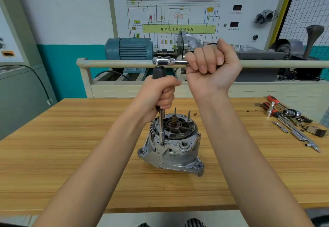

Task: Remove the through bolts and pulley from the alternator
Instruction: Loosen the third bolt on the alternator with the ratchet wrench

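The alternator [171,143] stands at the centre of the wooden surface [71,155], its open end face up. The left hand [161,93] grips the black handle of an upright driver [161,119], whose shaft tip sits on a through bolt [162,143] at the housing's left rim. The right hand [211,66] is closed around a ratchet [169,61] mounted horizontally on the driver's top; loose tools [292,119] lie at the far right.

1 view only, a wide-angle camera worn on the person's head, facing forward and down. Both forearms rise from the lower corners of the frame toward the centre. The wooden table [71,155] fills the lower half, close beneath the lens; the wall chart [178,18] stands farther back across the upper centre. Straight edges bow near the frame's borders.
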### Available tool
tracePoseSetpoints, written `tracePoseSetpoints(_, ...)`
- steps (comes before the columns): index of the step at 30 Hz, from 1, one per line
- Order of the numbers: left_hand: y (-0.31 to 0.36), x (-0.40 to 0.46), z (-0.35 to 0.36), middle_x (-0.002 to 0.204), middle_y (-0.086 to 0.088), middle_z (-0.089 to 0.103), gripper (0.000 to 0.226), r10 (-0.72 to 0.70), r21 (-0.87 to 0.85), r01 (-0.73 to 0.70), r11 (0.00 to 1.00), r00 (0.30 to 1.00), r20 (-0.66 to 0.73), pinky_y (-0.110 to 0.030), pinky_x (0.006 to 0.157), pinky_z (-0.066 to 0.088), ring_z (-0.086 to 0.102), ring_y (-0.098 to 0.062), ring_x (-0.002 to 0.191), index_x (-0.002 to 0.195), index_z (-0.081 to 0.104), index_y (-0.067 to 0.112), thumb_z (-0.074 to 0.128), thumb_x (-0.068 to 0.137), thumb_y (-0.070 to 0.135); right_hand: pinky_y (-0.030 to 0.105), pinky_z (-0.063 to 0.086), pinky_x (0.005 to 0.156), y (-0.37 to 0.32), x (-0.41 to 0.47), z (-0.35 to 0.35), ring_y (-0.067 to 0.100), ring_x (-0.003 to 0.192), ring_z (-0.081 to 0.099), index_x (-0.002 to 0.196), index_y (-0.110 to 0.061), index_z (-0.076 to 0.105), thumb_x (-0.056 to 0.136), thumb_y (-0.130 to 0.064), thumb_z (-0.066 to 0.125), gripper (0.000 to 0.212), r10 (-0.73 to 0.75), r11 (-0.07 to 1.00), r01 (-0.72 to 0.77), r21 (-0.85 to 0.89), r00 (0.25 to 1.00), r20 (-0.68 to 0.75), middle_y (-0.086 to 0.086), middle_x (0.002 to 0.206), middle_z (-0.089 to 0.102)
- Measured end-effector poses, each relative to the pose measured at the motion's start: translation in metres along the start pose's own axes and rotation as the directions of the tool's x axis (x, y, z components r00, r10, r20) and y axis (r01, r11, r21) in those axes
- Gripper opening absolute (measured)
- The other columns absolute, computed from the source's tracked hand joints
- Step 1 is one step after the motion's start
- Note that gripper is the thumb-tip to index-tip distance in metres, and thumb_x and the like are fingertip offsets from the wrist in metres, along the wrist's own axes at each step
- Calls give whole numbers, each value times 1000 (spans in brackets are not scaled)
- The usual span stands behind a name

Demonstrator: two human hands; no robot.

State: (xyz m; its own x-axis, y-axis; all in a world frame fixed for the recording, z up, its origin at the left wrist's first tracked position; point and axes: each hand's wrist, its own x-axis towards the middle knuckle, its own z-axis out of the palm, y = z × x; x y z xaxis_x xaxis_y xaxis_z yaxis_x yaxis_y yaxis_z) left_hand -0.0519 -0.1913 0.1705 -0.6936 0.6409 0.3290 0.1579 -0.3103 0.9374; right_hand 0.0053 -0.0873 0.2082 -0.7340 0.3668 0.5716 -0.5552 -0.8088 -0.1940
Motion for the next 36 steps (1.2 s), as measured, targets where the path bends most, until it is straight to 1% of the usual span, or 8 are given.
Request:
tracePoseSetpoints(4,-6,5,15,40,7,24,43,83,75,-58,995,919,-386,-16,37,18,17,-10,34,56,29,19,55,83,-1,28,21,46,19,-17,9,12,35,22,42,-19,35,91,-4,39,51,-255,906,305,-295,947,197,-4,36,27)
tracePoseSetpoints(8,-9,5,19,54,0,27,39,154,126,-108,986,878,-453,-19,41,21,22,-13,46,61,32,18,61,81,0,29,22,48,35,-34,17,11,41,26,58,-23,44,84,2,42,36,-427,675,572,-466,818,385,-7,46,36)
tracePoseSetpoints(12,-4,-1,8,42,6,27,41,98,71,-84,994,967,-233,-16,38,22,20,-9,36,53,34,18,56,81,-3,25,23,49,26,-25,16,10,36,23,45,-21,40,83,0,40,43,-338,799,465,-381,872,355,-5,37,30)
tracePoseSetpoints(18,2,-5,-11,36,9,26,41,12,-91,6,996,981,192,-18,36,16,20,-5,30,44,38,21,54,80,9,20,18,40,3,4,2,10,29,20,34,-17,33,89,-13,38,55,80,996,-82,35,996,49,-5,31,23)
tracePoseSetpoints(23,-3,0,5,39,8,24,48,39,23,-36,999,988,-151,-16,36,18,18,-7,32,50,32,22,53,86,-1,22,19,40,4,0,1,10,31,19,36,-18,33,96,-11,32,61,-37,999,37,-36,999,24,-4,33,23)
tracePoseSetpoints(28,-10,6,20,53,-2,28,39,184,166,-115,979,850,-494,-22,44,20,22,-17,48,57,32,16,60,79,-1,32,18,46,28,-28,13,11,36,23,54,-21,40,86,0,38,39,-360,805,468,-365,874,327,-5,38,30)
tracePoseSetpoints(32,-9,1,15,50,-1,31,39,166,133,-125,983,916,-366,-18,40,23,23,-14,42,57,36,16,60,81,-3,29,18,46,29,-30,16,11,37,22,49,-21,40,83,2,40,41,-369,774,501,-388,854,366,-5,39,30)
tracePoseSetpoints(36,-4,-4,-4,38,7,26,41,70,-72,-70,995,998,6,-16,35,22,20,-7,31,50,36,18,57,80,0,24,20,42,8,-10,9,10,32,20,36,-17,36,86,-7,42,51,-112,965,158,-211,970,216,-5,33,25)
